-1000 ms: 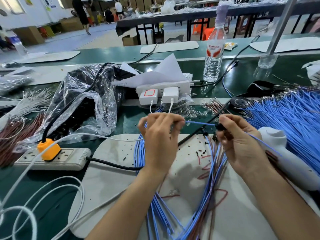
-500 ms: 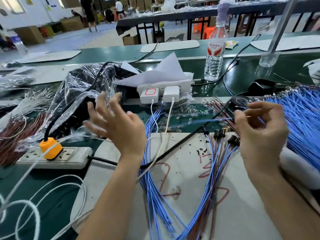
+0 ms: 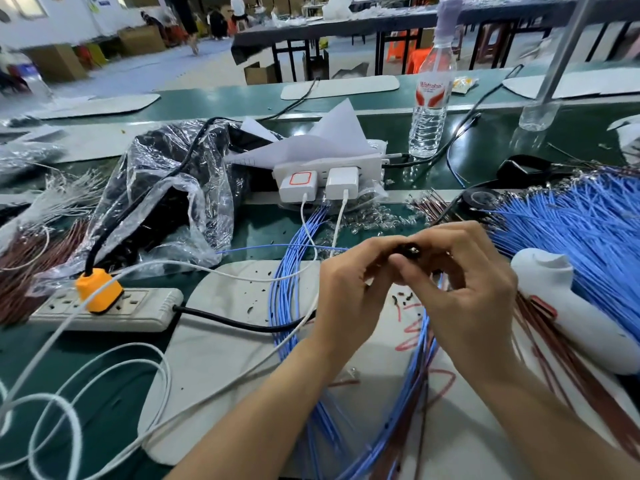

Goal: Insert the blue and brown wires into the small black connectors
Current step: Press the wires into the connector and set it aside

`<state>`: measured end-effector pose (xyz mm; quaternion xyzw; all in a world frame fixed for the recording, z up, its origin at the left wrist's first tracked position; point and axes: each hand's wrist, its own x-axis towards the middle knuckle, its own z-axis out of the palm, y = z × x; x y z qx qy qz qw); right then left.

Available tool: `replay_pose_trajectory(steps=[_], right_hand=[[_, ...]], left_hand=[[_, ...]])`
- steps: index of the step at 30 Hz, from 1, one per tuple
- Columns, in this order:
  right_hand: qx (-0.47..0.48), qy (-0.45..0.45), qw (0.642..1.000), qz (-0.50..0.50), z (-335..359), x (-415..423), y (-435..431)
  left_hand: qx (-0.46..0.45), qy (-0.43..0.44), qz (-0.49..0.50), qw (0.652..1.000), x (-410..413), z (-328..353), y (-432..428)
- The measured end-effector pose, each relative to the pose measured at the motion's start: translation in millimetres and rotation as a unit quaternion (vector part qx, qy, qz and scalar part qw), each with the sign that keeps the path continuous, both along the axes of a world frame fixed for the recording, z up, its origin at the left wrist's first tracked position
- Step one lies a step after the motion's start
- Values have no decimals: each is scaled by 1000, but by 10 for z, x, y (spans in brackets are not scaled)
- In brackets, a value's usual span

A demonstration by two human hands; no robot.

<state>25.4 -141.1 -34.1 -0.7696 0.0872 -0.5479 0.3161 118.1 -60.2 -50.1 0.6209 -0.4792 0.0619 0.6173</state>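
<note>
Both hands meet above the white work mat [image 3: 242,306]. My left hand [image 3: 349,289] and my right hand [image 3: 464,289] pinch a small black connector [image 3: 410,251] between their fingertips. A single blue wire [image 3: 277,248] runs out to the left from between the fingers. A bundle of blue and brown wires [image 3: 420,358] with connectors fitted lies on the mat under my hands. A big pile of loose blue wires [image 3: 581,230] spreads at the right, with loose brown wires [image 3: 429,206] beside it.
A power strip [image 3: 114,308] with an orange plug [image 3: 98,289] lies at the left. A clear plastic bag [image 3: 166,206], a white charger block [image 3: 325,178], a water bottle [image 3: 431,98] and a white tool [image 3: 571,306] surround the mat. White cables [image 3: 104,368] loop at the lower left.
My left hand, open near the plastic bag half a second ago, has come back to the middle. Both hands now hold a connector together, with a blue wire leading into it.
</note>
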Motion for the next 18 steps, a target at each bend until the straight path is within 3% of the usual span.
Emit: replay_pose_trajectory(steps=[4,12,18], right_hand=[[-15,3,1000,-16,-10,-9,14],[-29,4,999,-19,-3,-7,20],[-27,0,1000,-3,-12,-3,28]], left_hand=[[-6,75,-22,997,-15,-23,3],[-5,75,-13,997,-6,-38,-15],[-12,130,-45,990,-19,-51,-20]])
